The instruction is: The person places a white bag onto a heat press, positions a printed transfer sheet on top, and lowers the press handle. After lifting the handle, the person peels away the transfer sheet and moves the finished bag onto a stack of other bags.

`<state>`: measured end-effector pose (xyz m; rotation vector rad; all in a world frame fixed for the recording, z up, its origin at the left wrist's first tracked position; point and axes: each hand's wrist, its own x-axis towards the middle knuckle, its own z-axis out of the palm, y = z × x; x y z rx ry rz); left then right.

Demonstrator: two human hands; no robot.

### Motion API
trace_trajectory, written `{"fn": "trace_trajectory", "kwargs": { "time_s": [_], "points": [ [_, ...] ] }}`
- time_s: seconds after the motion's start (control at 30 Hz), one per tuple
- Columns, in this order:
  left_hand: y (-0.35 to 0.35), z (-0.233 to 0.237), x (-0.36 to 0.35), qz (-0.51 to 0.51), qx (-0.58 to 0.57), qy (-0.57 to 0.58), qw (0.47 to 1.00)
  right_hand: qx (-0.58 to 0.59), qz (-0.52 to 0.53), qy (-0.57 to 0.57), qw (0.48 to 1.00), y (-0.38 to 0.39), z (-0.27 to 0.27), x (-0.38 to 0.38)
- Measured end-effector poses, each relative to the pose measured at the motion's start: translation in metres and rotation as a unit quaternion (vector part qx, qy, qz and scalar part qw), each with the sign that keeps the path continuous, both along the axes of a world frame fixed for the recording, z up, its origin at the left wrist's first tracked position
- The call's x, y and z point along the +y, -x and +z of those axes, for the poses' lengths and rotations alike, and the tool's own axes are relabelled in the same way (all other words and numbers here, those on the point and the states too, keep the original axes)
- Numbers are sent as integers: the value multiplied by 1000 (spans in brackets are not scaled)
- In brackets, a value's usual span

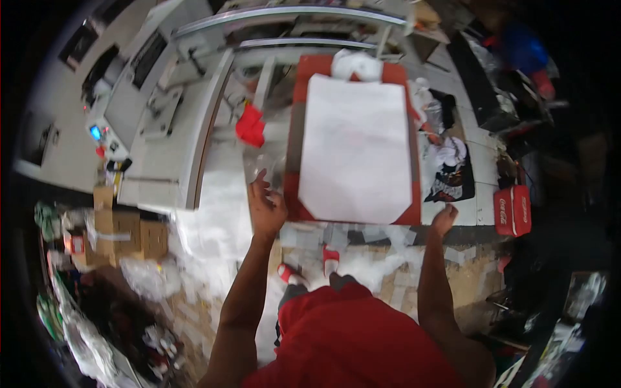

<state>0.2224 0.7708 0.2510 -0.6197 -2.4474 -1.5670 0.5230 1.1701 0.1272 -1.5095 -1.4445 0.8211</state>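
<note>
A large white sheet [356,149] with cut lower corners lies over a red board [299,84] in front of me. My left hand [267,208] is raised beside the board's left edge, fingers apart, with nothing visible in them. Just beyond its fingertips is a patch of clear plastic [262,167]. Off the board's lower right corner is my right hand [444,220], blurred, so its fingers do not show clearly. Nearest to it is a black printed cloth [460,184]. Bunched white cloth [357,66] rests at the board's far end.
A red cloth [250,126] hangs left of the board. Further left stands a machine with a lit display [96,132] and a long rail [206,129]. Cardboard boxes [116,231] sit at lower left. A red Coca-Cola box [512,210] is at right. Scraps litter the floor [304,242].
</note>
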Motion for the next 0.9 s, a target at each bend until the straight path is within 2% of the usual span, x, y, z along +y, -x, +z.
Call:
{"fn": "trace_trajectory", "kwargs": {
  "time_s": [0.03,0.07,0.1,0.13,0.17,0.2,0.23,0.27,0.3,0.37,0.4,0.43,0.47,0.5,0.53,0.6,0.7,0.77,0.83,0.9],
  "points": [
    [-13,9,-27,14,-2,13,1000,-150,28,8,988,-24,-33,-14],
    [-25,-9,-58,32,-27,29,999,-280,179,96,938,-28,-36,-46],
    [-40,-32,-91,49,-50,43,997,-414,216,-132,874,-66,-187,-36],
    [-56,-57,-122,39,-59,75,995,-531,363,-81,762,-32,-175,-69],
    [-78,-85,-155,27,-71,107,991,-622,491,-25,610,15,-150,-125],
    [-104,-114,-191,1,-130,157,979,-411,469,-73,778,56,-140,-174],
    [-132,-139,-224,-25,-188,204,960,-271,546,-194,769,97,-141,-210],
    [-166,-154,-252,-22,-222,230,947,-256,601,-169,738,125,-178,-230],
    [-194,-167,-277,-20,-250,252,935,-250,598,-246,721,161,-165,-254],
    [-249,-188,-330,-27,-362,258,895,-321,601,-189,707,225,-229,-282],
    [-270,-189,-351,-10,-428,280,859,-267,588,-145,750,251,-249,-291],
    [-290,-184,-369,6,-492,301,817,-347,564,-74,746,277,-252,-303],
    [-310,-184,-387,10,-521,337,784,-323,602,-99,724,295,-248,-303],
    [-326,-186,-404,11,-547,373,750,-385,591,-58,706,312,-235,-309],
    [-342,-191,-420,11,-553,374,744,-414,593,-76,686,320,-229,-312],
    [-360,-198,-443,11,-592,413,692,-445,597,-90,661,326,-241,-312],
    [-336,-202,-448,-22,-615,373,694,-432,606,-113,658,319,-252,-296],
    [-305,-199,-430,-22,-610,335,718,-336,623,-78,702,315,-247,-282],
    [-268,-201,-402,-45,-546,293,784,-289,620,-99,722,306,-226,-279],
    [-220,-187,-356,-60,-509,232,827,-243,582,-25,776,296,-204,-278]
  ]
}}
